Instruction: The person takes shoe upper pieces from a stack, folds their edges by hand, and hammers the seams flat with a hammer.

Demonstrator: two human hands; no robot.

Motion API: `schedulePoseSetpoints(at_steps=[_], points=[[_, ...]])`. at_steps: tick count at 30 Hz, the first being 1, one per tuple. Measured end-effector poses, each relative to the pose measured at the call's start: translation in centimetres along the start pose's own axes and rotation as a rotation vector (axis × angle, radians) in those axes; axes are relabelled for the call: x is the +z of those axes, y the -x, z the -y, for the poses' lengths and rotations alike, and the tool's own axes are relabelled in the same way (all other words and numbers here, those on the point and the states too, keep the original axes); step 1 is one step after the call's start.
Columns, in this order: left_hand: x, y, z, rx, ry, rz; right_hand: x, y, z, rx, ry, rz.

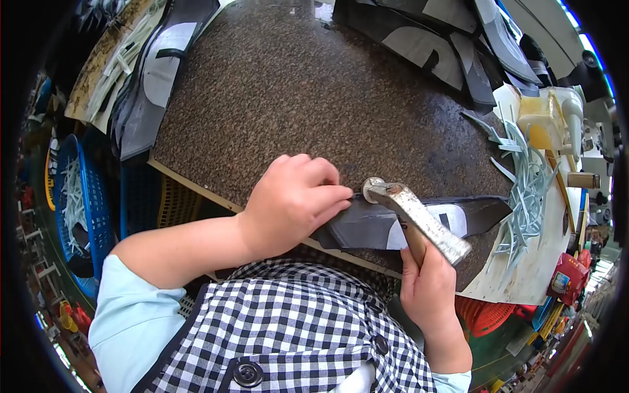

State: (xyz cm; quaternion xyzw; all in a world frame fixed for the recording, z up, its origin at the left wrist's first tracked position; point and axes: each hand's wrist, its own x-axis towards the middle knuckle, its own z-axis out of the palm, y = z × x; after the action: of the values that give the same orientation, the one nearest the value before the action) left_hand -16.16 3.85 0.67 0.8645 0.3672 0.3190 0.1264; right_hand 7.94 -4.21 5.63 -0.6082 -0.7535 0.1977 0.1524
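My right hand [429,285] is wrapped round the wooden handle of a hammer [424,224], whose worn, whitish metal head slants over the work. The hammer's round face lies at the upper edge of a dark grey cut piece [363,226] with white patches, near the front edge of the tabletop. At the left end of that piece, my left hand [291,203] is closed in a pinch, its fingertips on the piece's edge. How much of the edge it grips is partly hidden by the fingers.
The speckled brown stone tabletop [275,98] spans the middle. Stacked dark pieces lie at the far right [426,49] and left [157,72]. Pale strips [524,190] heap on the right beside a yellowish block [540,118]. A blue basket [98,216] stands at lower left.
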Motion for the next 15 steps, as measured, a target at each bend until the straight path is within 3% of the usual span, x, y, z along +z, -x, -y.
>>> schedulePoseSetpoints(at_steps=[4,8,12,14,15], points=[[0.7,0.8,0.2,-0.069,0.102,-0.066,0.4,-0.3,0.6,-0.095,-0.061,-0.157],[0.5,0.7,0.2,-0.065,0.093,-0.058,1.7,0.5,-0.3,-0.056,0.043,0.028],[0.8,0.8,0.4,-0.070,0.117,-0.078,0.5,-0.7,1.1,-0.141,0.012,-0.134],[0.8,0.9,0.4,-0.084,0.120,-0.078,1.6,0.3,0.1,-0.095,0.098,0.011],[0.7,0.8,0.4,-0.080,0.122,-0.079,1.5,0.2,0.3,-0.064,0.052,-0.035]])
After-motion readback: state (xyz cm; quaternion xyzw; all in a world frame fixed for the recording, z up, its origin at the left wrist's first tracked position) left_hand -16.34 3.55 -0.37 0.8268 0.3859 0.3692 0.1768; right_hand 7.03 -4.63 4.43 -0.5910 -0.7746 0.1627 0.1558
